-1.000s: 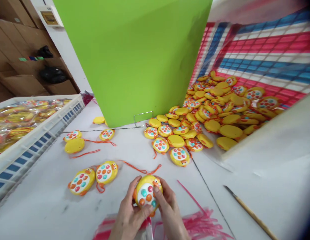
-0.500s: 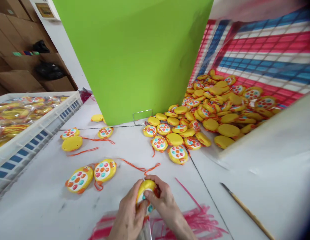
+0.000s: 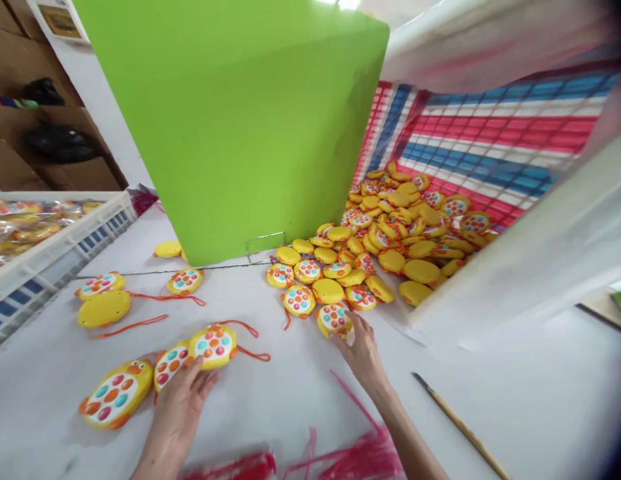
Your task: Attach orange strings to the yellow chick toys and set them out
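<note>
Sitting at the far left, a white slotted crate (image 3: 50,257) holds bagged toys, and loose yellow chick toys with orange cords lie on the white table (image 3: 300,393) beside it. Nearest the camera is a big chick toy (image 3: 115,395), face up. Just right of it the left hand (image 3: 183,393) lies flat with fingers spread, its fingertips on a chick toy with coloured buttons (image 3: 213,345) that overlaps a neighbour; its orange cord (image 3: 250,340) loops off to the right. Behind stands a green board (image 3: 230,127). Further right, the right hand (image 3: 363,350) reaches forward, fingers open, touching the front toy of the pile (image 3: 334,318); that toy lies just ahead and left of the fingertips, and this hand is the nearer one to it. The pile of chick toys (image 3: 400,233) spills from a striped woven sack (image 3: 490,147). Red plastic strips (image 3: 360,457) lie by the wrists, and a thin brush (image 3: 460,427) rests at the right, apart from both hands.
</note>
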`<state>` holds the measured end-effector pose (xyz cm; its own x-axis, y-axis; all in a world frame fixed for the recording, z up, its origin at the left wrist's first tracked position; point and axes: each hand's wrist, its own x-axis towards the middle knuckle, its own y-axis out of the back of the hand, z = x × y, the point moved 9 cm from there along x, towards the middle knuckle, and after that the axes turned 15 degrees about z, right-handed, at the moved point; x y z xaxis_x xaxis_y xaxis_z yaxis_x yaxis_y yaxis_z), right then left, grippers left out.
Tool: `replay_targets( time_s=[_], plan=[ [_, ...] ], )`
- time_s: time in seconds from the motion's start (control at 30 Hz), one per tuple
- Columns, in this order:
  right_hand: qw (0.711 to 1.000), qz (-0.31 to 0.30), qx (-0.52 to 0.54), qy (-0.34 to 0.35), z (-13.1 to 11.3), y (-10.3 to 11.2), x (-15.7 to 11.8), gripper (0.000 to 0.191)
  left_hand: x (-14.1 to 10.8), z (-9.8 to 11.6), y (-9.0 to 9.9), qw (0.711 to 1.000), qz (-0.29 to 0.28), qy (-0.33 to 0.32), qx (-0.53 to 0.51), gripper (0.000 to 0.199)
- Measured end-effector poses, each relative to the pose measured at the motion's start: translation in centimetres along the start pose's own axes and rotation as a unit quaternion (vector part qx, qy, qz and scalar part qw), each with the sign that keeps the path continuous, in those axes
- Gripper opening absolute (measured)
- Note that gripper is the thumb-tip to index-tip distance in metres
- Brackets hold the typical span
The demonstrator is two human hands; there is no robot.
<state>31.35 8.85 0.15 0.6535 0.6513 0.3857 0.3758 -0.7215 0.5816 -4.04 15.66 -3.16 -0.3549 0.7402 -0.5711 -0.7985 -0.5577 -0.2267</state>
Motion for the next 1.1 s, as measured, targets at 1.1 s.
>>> replay_targets(
  time_s=[1.1],
  plan=[
    [0.851,-0.233,0.42,-0.213,-11.2,-3.1,-9.4,0.029,-11.6,-2.4,-5.7,0.908,-0.365,-0.065,0.194,0.053]
  ],
)
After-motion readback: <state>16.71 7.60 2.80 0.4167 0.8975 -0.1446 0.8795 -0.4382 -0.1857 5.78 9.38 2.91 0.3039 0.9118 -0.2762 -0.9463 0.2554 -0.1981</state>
